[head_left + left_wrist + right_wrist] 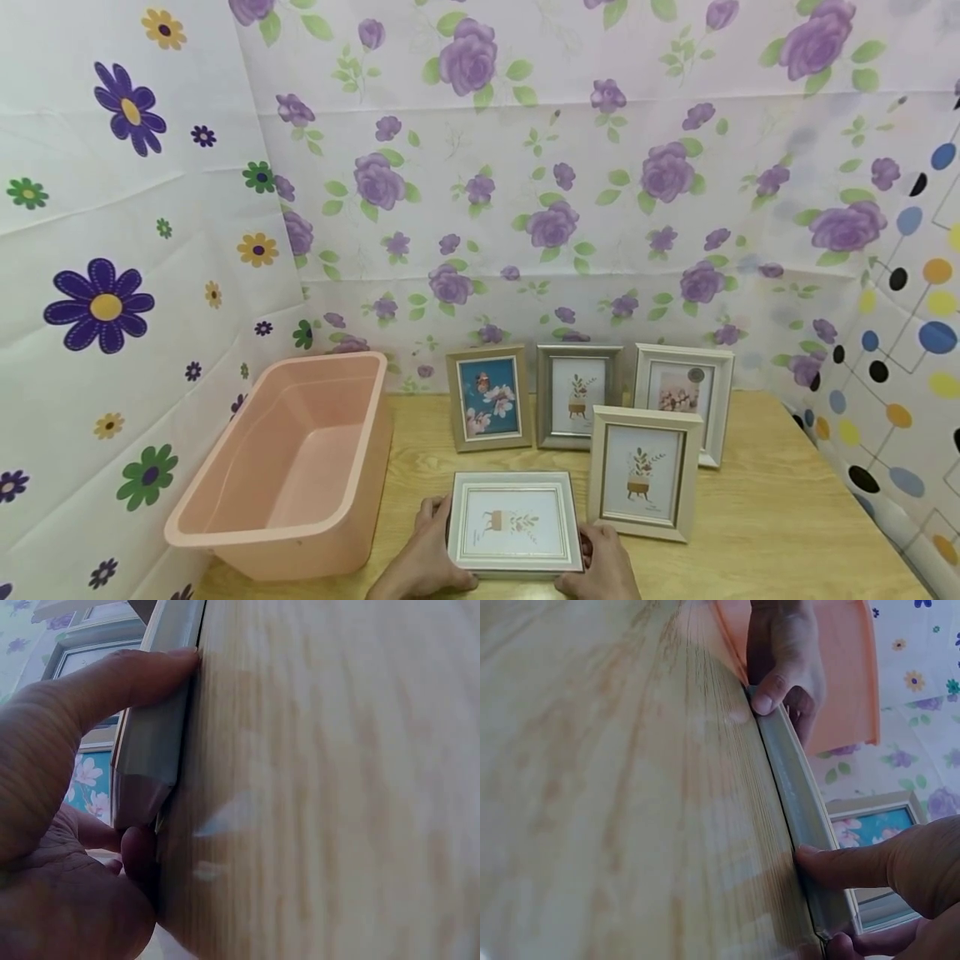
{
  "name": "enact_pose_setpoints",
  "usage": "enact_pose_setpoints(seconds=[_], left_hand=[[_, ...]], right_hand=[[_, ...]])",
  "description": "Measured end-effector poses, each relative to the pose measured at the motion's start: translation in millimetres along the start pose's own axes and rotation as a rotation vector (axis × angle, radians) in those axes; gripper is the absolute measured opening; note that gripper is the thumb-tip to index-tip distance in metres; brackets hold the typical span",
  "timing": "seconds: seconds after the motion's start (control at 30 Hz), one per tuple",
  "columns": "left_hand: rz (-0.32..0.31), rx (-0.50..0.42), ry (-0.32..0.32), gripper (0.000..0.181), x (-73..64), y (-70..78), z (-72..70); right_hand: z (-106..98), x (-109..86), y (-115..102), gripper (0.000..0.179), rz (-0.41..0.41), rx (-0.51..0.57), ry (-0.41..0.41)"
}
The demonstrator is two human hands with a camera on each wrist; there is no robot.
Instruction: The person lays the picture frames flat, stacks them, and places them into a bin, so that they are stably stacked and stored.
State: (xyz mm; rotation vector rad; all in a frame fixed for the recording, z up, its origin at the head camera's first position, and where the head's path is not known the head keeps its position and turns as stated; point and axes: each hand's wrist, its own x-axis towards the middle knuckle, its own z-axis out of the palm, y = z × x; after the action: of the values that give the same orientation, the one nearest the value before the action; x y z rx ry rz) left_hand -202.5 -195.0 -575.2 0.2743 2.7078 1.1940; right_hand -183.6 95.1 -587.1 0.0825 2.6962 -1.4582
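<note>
- The flat frame [513, 523] lay face up to the right of the tub [262, 537], near the tub's close end; its plant picture was turned sideways, the long side running across the person's front, which seemed to give each hand a short end to hold.
- The left hand [427, 550], on the end toward the tub, gripped the flat frame with its thumb along the near edge and its fingers round the side.
- The right hand [603, 567] gripped the end away from the tub in the same way. The hands were apart, with the frame's length between them, probably to keep it level and steady.
- The flat frame sat on or just above the table [787, 500]; I cannot tell if it bore its full weight there.
- Rightward from the tub's far end stood the tan frame [452, 400], grey frame [543, 396] and white frame [722, 408], tilted back, likely on stands hidden behind.
- The cream frame [690, 475], farther right of the tub than the flat frame, stood in front of the white one, covering part of it, yet all four pictures faced the person, presumably for viewing.
</note>
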Motion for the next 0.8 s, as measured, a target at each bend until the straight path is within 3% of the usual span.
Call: enact_pose_setpoints(seconds=[0.33, 0.43, 0.57, 0.73, 0.8], left_hand=[[0.018, 0.086, -0.001, 0.129, -3.0, 2.3, -3.0], [0.033, 0.054, 0.005, 0.128, -5.0, 1.2, -2.4], [0.006, -0.016, -0.029, 0.126, -8.2, -2.1, -1.9], [-0.046, -0.106, -0.076, 0.121, -11.0, -5.0, -6.4], [-0.040, -0.132, -0.066, 0.118, -13.7, -4.9, -7.6]], right_hand=[[-7, -3.6, -2, 0.087, 0.014, 0.083, -0.092], [-11, -4.7, -3, 0.088, 0.032, 0.106, -0.111], [-21, -10.3, -5, 0.090, 0.061, 0.126, -0.110], [-43, -18.6, -11, 0.090, 0.045, 0.143, -0.056], [-55, -21.0, -14, 0.088, 0.038, 0.143, -0.025]])
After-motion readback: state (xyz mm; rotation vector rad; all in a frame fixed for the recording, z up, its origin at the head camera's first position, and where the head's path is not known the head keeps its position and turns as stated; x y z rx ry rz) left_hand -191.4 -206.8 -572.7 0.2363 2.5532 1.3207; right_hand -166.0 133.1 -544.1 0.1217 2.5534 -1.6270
